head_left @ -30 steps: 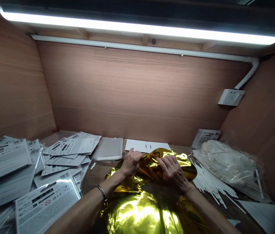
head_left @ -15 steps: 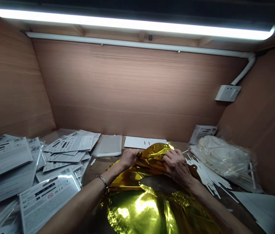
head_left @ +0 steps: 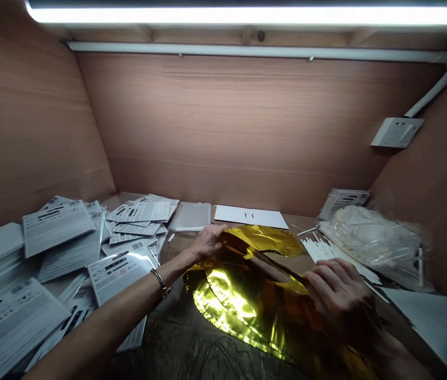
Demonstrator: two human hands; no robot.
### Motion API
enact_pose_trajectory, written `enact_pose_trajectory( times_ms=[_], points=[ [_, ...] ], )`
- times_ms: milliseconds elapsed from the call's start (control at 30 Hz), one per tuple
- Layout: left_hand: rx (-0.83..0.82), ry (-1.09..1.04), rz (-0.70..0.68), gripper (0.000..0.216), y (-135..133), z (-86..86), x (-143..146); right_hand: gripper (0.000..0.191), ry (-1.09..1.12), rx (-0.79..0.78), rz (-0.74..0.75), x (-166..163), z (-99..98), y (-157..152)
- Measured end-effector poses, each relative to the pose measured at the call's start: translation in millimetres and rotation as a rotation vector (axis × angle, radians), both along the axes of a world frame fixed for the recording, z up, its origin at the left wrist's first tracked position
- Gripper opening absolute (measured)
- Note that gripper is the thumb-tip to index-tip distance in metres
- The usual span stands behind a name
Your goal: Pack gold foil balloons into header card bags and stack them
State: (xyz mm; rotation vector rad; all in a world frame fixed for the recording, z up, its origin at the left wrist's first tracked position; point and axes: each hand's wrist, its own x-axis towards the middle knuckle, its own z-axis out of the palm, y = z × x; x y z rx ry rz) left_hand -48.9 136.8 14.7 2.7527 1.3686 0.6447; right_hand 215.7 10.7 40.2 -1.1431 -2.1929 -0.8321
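The left hand (head_left: 209, 241) grips the upper left edge of a sheet of gold foil (head_left: 231, 298), and the right hand (head_left: 342, 290) has its fingers curled over the foil's right side, lower and nearer the person. The foil lies crumpled and shiny between the two hands, over the middle of the worktop (head_left: 176, 332), with a gap in its upper part through which the brown surface shows. A bracelet (head_left: 161, 283) circles the left wrist. Just beyond the foil, a white card (head_left: 250, 216) with two small dark marks lies near the back wall (head_left: 239, 126), and to its left rests a stack of clear sleeves (head_left: 190, 216). Further left, printed packs (head_left: 59, 224) overlap in a loose heap (some of them tilted on others, with glossy fronts catching the light). Beyond the right hand, thin white sticks (head_left: 338, 258) are spread beside a crinkled clear bag (head_left: 377, 237), whose white contents are hard to make out. A white sheet (head_left: 433, 316) lies nearer the person on that side. Above, a switch box (head_left: 397, 132) hangs below a white pipe (head_left: 247, 50), and a lit tube (head_left: 247, 16) crosses the top.
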Motion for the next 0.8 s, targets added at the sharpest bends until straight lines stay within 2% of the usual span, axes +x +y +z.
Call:
enact_pose_trajectory(
  times_ms=[133, 233, 333, 400, 467, 533, 633, 700, 800],
  points=[
    [0.006, 0.070, 0.003, 0.022, -19, -12.9, -19, 0.018, 0.020, 0.006, 0.061, 12, -17.5, -30],
    [0.036, 0.137, -0.140, 0.019, -44, -16.1, -29, 0.021, 0.046, -0.010, 0.099, 22, -39.8, -48],
    [0.038, 0.114, -0.306, 0.018, -63, -9.3, -39, 0.022, 0.049, -0.044, 0.124, 28, -62.7, -61],
    [0.045, -0.047, -0.251, 0.022, -66, 0.8, -46, 0.023, 0.035, -0.072, 0.127, 31, -75.4, -67],
    [0.069, -0.216, -0.106, 0.028, -65, 12.3, -48, 0.021, 0.034, -0.086, 0.120, 32, -85.7, -72],
    [0.086, -0.270, -0.045, 0.033, -65, 20.6, -42, 0.022, 0.065, -0.080, 0.120, 31, -93.7, -74],
    [0.068, -0.121, -0.180, 0.041, -70, 17.5, -17, 0.030, 0.175, -0.056, 0.113, 27, -100.8, -73],
    [0.030, 0.036, -0.266, 0.046, -74, 4.3, 4, 0.033, 0.230, -0.056, 0.092, 23, -101.6, -73],
    [-0.051, 0.199, -0.274, 0.058, -73, -22.3, 27, 0.032, 0.205, -0.100, 0.056, 18, -97.3, -77]
  ],
)
